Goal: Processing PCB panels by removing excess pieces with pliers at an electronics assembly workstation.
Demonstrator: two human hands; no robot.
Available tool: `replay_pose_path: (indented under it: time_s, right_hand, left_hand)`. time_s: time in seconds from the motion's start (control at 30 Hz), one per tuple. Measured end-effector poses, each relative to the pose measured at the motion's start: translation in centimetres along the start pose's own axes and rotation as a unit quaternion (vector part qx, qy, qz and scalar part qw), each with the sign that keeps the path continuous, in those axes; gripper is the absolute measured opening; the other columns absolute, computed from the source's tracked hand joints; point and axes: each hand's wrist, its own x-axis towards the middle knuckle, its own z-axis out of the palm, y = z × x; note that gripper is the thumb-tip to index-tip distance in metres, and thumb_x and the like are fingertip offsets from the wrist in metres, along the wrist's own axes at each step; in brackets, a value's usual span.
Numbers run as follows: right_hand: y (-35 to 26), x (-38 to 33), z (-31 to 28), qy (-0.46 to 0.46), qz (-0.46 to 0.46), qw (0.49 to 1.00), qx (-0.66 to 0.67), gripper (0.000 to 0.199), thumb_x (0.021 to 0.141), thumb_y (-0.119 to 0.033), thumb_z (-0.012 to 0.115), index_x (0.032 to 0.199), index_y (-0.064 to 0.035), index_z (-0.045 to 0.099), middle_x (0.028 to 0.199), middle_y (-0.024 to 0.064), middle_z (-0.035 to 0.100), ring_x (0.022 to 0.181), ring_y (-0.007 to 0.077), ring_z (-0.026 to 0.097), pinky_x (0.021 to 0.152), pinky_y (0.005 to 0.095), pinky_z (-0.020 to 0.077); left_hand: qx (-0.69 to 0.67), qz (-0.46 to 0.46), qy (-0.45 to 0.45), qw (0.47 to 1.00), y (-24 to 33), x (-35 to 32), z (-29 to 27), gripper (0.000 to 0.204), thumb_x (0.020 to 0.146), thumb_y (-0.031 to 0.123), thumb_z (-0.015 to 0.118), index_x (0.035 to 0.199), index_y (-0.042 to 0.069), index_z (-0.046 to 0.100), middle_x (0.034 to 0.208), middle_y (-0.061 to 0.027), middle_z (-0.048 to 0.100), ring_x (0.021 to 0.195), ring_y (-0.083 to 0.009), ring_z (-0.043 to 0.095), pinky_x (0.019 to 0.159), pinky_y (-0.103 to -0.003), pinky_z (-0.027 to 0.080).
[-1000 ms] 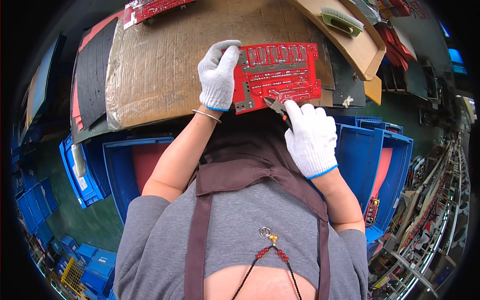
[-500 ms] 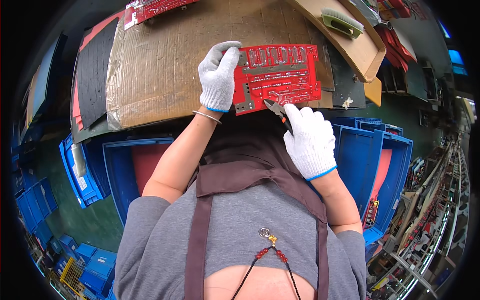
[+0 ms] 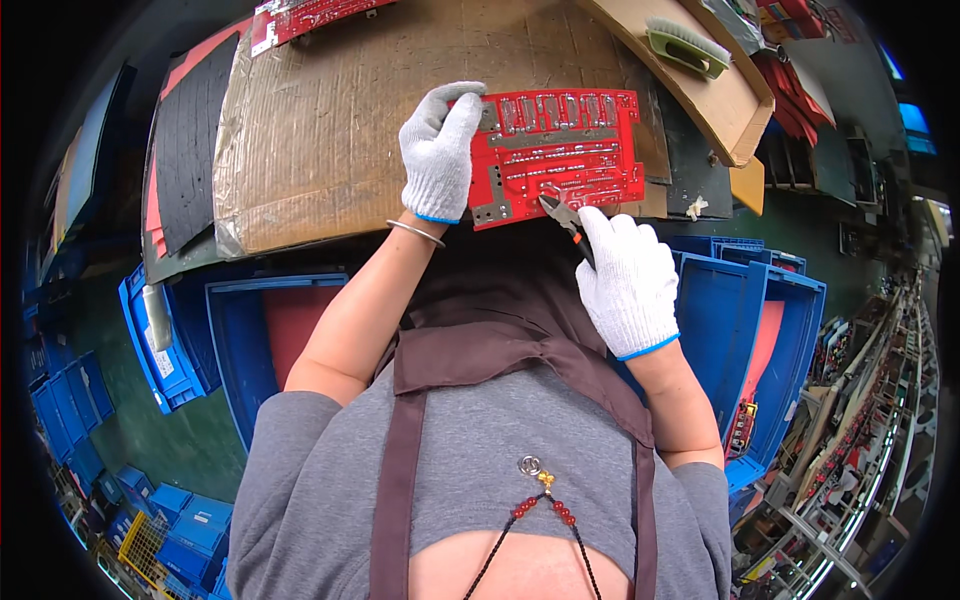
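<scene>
A red circuit board (image 3: 570, 160) with soldered tracks is held up over the near edge of the cardboard-covered bench. My left hand (image 3: 440, 150), in a white knit glove, grips the board's left edge. In my gloved right hand (image 3: 628, 280) is a pair of side cutters (image 3: 566, 219), its handles mostly hidden by the fingers. The cutter tips lie over the lower middle of the board; whether they touch it I cannot tell.
Cardboard (image 3: 330, 130) covers the bench. Another red board (image 3: 310, 20) lies at the far left. A green-backed brush (image 3: 688, 50) rests in a cardboard tray (image 3: 735, 120) at far right. Blue crates stand left (image 3: 225, 340) and right (image 3: 715, 320) of my body.
My right hand and the side cutters have shifted slightly right, the tips moving a little along the board. The board and my left hand have barely moved.
</scene>
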Motion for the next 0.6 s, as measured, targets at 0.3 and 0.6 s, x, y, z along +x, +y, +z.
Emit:
replay_pose_path:
  time_s: [0.3,0.6]
  right_hand:
    - [0.19,0.47,0.09,0.026,-0.002,1.0,-0.007,0.054,0.082,-0.014,0.073,0.133,-0.0134,0.059,0.1,0.0113,0.059,0.093,0.0308,0.061,0.078,0.0444,0.049]
    - [-0.37,0.65,0.65,0.024,-0.012,1.0,-0.002,0.054,0.082,-0.013,0.073,0.134,-0.0131,0.059,0.099,0.0118,0.06,0.092,0.0314,0.062,0.076,0.0441,0.049]
  left_hand:
    - [0.004,0.0,0.002,1.0,-0.21,0.07,-0.12,0.019,0.102,0.011,0.065,0.114,0.0,0.075,0.096,0.001,0.07,0.085,-0.0046,0.058,0.076,-0.022,0.048]
    - [0.01,0.003,0.0,1.0,-0.22,0.11,-0.18,0.019,0.102,0.012,0.065,0.114,0.0,0.075,0.096,0.0013,0.07,0.085,-0.0043,0.058,0.075,-0.022,0.048]
